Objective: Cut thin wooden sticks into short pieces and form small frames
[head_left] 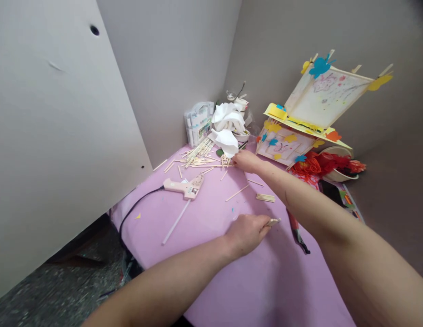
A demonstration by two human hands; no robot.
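My left hand (248, 233) is closed round a small bunch of short wooden sticks (273, 222), whose ends stick out past the thumb. Farther back, my right hand (246, 161) reaches to the edge of a loose pile of wooden sticks (201, 156), beside crumpled white tissue (226, 141). Its fingertips are hidden, so what they touch does not show. Between the hands lies a neat stack of short sticks (265, 198), with a single longer stick (237, 193) to its left. A pink glue gun (186, 186) rests on its side left of the hands, a glue stick in its back.
Red-handled pliers (298, 232) lie under my right forearm. A paper lantern-like structure (300, 122) with coloured cutouts stands back right, near red yarn (310, 165) and a dark phone (332, 193). A marker case (199, 122) leans by the wall. The glue gun's cord (136, 204) runs off the pink table (211, 272).
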